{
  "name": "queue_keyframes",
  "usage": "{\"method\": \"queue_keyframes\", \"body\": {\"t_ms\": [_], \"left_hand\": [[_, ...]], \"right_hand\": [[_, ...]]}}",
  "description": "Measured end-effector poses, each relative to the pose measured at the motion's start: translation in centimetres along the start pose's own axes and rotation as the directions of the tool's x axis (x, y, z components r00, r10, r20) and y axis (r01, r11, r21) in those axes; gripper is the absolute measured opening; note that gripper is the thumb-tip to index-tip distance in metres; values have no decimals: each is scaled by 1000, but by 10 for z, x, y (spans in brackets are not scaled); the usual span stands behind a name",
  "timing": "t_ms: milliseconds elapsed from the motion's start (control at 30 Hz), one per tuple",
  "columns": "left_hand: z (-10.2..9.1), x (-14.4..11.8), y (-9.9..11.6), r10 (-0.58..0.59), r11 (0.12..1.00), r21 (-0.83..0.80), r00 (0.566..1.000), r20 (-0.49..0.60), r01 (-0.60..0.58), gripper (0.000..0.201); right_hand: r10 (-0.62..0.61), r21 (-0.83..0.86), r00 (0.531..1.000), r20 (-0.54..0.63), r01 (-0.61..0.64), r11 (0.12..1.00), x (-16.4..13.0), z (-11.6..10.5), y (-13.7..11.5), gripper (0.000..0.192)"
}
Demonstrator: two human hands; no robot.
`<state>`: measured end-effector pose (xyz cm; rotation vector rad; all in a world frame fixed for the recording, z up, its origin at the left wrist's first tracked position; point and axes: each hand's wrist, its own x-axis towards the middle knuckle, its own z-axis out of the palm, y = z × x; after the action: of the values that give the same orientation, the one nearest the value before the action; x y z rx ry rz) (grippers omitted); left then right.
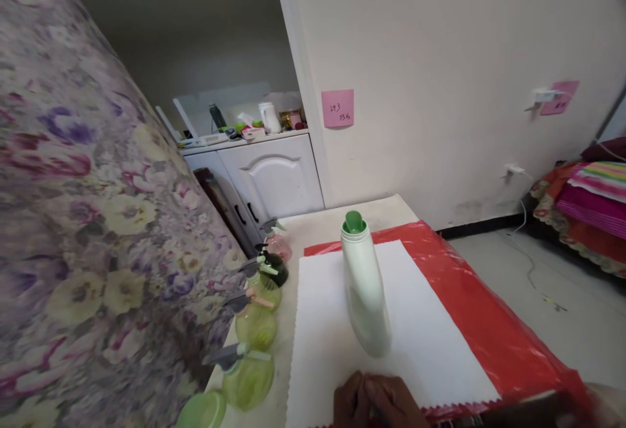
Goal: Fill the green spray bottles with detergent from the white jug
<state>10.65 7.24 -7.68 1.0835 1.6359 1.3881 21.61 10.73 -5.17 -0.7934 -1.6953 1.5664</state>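
While left hand (376, 405) rests curled, bottle (364, 288) stands apart.

Cream-topped desk (386, 209) covered with layered sheets

A glossy red plastic sheet (479, 310) is spread over the desk, and a white rectangular cloth with zigzag edges (332, 350) is laid on it. A row of round yellow-green spray bottles (254, 327) is lined along the desk's left edge, beside a green lid (203, 410).

Bottle (364, 297) on sheet (332, 350) (sprayers (252, 323) left)
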Motion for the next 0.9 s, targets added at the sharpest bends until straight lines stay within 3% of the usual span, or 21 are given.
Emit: {"method": "queue_keyframes", "body": {"t_ms": [300, 567, 900], "left_hand": [[0, 7, -9, 31, 997, -81, 986, 163, -18, 52], [-1, 4, 16, 33, 996, -81, 991, 126, -23, 54], [-2, -8, 38, 80, 990, -121, 994, 80, -70, 51]], "right_hand": [[-40, 50, 999, 24, 39, 998, -5, -2, -18, 60], [-25, 79, 993, -112, 34, 996, -4, 3, 0, 60], [-88, 115, 991, -97, 99, 988, -2, 6, -20, 58]]}}
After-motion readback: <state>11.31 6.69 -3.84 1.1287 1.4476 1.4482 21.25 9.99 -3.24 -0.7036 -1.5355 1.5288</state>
